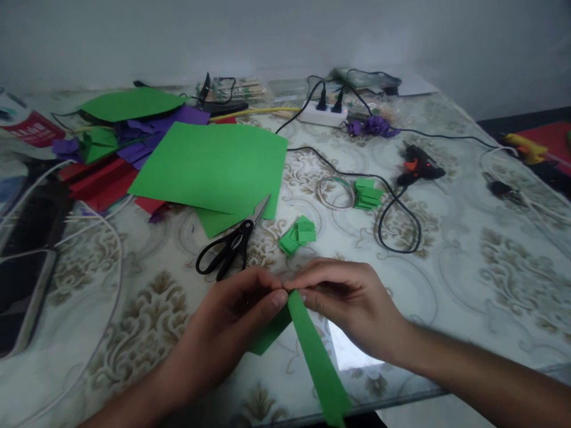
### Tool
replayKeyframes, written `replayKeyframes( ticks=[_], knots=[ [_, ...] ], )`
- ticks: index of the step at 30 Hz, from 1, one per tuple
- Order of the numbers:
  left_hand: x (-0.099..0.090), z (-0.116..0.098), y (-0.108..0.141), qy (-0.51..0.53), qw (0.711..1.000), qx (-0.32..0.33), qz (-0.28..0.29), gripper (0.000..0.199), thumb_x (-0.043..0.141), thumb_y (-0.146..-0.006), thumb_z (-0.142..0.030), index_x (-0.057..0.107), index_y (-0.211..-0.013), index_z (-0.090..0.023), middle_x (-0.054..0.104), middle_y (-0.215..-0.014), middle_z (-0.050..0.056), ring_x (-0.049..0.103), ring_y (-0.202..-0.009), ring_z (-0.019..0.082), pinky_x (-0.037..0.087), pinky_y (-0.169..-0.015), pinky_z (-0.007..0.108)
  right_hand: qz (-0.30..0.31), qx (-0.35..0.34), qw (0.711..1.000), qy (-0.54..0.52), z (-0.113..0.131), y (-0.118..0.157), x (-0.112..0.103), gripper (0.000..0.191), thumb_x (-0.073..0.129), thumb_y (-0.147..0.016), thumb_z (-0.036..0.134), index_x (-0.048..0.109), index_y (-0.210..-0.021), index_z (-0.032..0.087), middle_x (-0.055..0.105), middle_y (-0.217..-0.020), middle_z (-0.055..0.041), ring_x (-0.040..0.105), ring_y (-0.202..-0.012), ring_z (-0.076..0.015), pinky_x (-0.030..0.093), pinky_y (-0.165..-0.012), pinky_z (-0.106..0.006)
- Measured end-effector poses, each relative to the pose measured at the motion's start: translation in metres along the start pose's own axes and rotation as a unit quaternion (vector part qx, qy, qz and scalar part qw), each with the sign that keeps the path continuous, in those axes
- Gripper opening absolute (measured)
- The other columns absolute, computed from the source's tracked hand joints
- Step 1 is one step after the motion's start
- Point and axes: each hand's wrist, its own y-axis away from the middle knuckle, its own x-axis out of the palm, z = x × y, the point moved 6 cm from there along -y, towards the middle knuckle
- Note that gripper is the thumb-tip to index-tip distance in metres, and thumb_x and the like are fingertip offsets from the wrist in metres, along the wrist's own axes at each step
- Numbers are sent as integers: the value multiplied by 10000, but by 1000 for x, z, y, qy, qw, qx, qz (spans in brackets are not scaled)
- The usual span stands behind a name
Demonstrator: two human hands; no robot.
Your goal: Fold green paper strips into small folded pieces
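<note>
Both hands meet near the front of the table around a green paper strip [316, 356]. My left hand [238, 318] pinches its upper end between thumb and fingers. My right hand [352, 303] is pinched at the same end from the other side. The strip's long part hangs down toward the table edge, and another green flap shows under my left hand. What lies between the fingertips is too small to make out. Just beyond the hands are a small folded green paper piece [300, 235] and black-handled scissors [236, 238] with blades parted.
Large green sheets [218, 166] lie behind the scissors, with red and purple paper to the left. A glue gun [419, 166], a tape ring [335, 193] and another folded green piece [368, 195] sit right. A power strip [322, 114] stands at the back; phones [24, 297] lie left.
</note>
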Motion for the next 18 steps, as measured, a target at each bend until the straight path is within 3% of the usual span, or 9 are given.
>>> replayKeyframes(
  ticks=[9, 18],
  knots=[
    [3, 8, -3, 77, 996, -31, 39, 207, 728, -936, -373, 694, -859, -183, 632, -788, -10, 539, -746, 135, 435, -665, 220, -14, 28, 999, -14, -6, 0, -1, 149, 831, -867, 162, 853, -977, 259, 827, -924, -21, 755, -855, -145, 584, -783, -240],
    [2, 3, -1, 10, 1000, 2, 14, 234, 684, -945, -368, 676, -813, -174, 596, -712, -22, 509, -665, 123, 405, -588, 207, -53, 47, 997, -38, -6, 2, -2, 161, 870, -794, 143, 851, -903, 260, 833, -827, 12, 772, -744, -111, 606, -702, -179]
  ],
)
